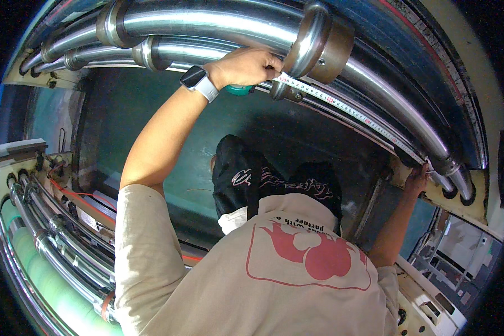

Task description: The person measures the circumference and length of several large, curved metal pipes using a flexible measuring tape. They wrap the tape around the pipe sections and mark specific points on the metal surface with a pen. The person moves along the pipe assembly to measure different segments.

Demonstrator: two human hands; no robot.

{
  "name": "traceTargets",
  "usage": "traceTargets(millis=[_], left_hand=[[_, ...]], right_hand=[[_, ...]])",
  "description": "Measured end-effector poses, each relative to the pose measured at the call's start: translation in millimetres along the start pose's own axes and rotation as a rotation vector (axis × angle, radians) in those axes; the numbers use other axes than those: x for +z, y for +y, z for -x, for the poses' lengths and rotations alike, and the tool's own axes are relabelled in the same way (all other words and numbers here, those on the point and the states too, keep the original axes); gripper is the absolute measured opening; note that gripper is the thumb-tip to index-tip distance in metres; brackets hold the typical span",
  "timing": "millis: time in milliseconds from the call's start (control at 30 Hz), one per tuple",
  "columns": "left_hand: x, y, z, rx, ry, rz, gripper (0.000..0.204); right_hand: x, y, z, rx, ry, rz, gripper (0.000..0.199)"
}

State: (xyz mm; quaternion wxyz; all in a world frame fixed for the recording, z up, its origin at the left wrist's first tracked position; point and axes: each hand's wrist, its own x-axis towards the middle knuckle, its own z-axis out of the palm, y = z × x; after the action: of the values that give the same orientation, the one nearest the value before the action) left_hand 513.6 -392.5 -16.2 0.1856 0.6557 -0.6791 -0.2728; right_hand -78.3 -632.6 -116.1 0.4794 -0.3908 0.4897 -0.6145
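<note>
A tape measure's white blade (344, 105) runs taut along the shafts from one hand to the other. My left hand (246, 66) is closed on the tape at the near side of a large metal collar (315, 47) on the upper shaft. Below that hand a green tape case (239, 89) shows in part, the rest hidden by the hand. My right hand (416, 180) reaches to the right end of the shafts, its fingers closed on the tape's other end beside the side frame (476, 196).
Polished steel shafts (207, 25) with several collars span the top. Below them lies a dark green machine panel (151, 101). More rods (67, 263) and a pale green roller (50, 280) stand at lower left. A red cable (81, 192) runs near them.
</note>
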Motion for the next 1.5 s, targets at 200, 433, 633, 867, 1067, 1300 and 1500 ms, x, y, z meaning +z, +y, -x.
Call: traceTargets(millis=[200, 433, 633, 867, 1067, 1300, 1500], left_hand=[[6.6, -10.3, -1.2, 0.030, 0.036, -0.004, 0.018], [5.1, -9.4, -3.8, 0.049, 0.012, 0.002, 0.018], [3.5, -6.5, -0.8, 0.015, 0.005, 0.005, 0.018], [5.3, -8.7, -1.5, 0.022, -0.006, 0.041, 0.017], [6.5, -11.2, -2.5, 0.057, 0.017, 0.042, 0.017], [6.6, -12.8, -2.5, 0.063, 0.003, 0.038, 0.018], [2.5, -4.0, -1.0, 0.073, 0.038, -0.025, 0.018]], right_hand=[[32.2, -15.0, 27.9, 0.024, -0.027, 0.010, 0.019], [17.1, -13.7, 23.8, -0.024, -0.173, 0.056, 0.022], [27.8, -15.2, 32.3, 0.019, -0.133, 0.010, 0.019], [26.2, -13.8, 28.1, -0.036, -0.119, 0.015, 0.021], [22.2, -18.0, 31.8, -0.010, -0.185, -0.027, 0.025], [67.3, -35.4, 66.8, 0.037, -0.081, -0.070, 0.026], [17.5, -15.3, 28.5, 0.023, -0.130, -0.030, 0.022]])
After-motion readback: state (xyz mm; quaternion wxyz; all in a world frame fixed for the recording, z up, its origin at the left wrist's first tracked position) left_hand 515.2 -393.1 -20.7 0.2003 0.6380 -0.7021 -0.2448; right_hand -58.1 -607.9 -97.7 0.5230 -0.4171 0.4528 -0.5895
